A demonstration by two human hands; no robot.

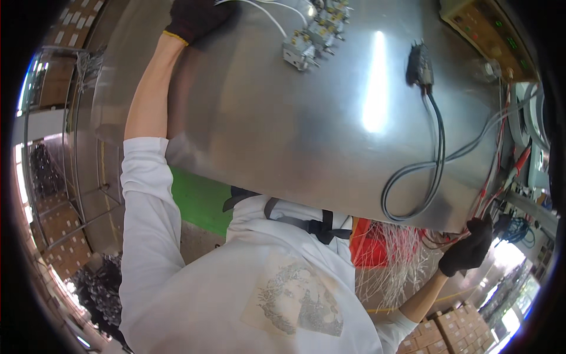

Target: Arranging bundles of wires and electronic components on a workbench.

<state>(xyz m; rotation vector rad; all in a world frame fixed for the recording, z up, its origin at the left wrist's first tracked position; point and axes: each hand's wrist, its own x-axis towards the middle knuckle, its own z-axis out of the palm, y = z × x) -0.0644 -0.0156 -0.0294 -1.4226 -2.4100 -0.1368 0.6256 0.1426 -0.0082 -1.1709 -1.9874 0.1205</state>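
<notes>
While stretched far across the steel worktop (pixel 283 135), left hand (pixel 194 17) in a black glove, lying beside white wires (pixel 265 12) and a cluster of small metal parts (pixel 312 35); grip unclear. Right hand (pixel 469 248), also gloved, curled at the worktop's near corner by red wires (pixel 489 189); hold impossible to tell.

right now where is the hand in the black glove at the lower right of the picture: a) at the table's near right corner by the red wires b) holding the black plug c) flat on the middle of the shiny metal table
a: the right hand in its black glove sits at the near right corner of the shiny metal table, against the bundle of red wires, well away from the black plug.
</notes>
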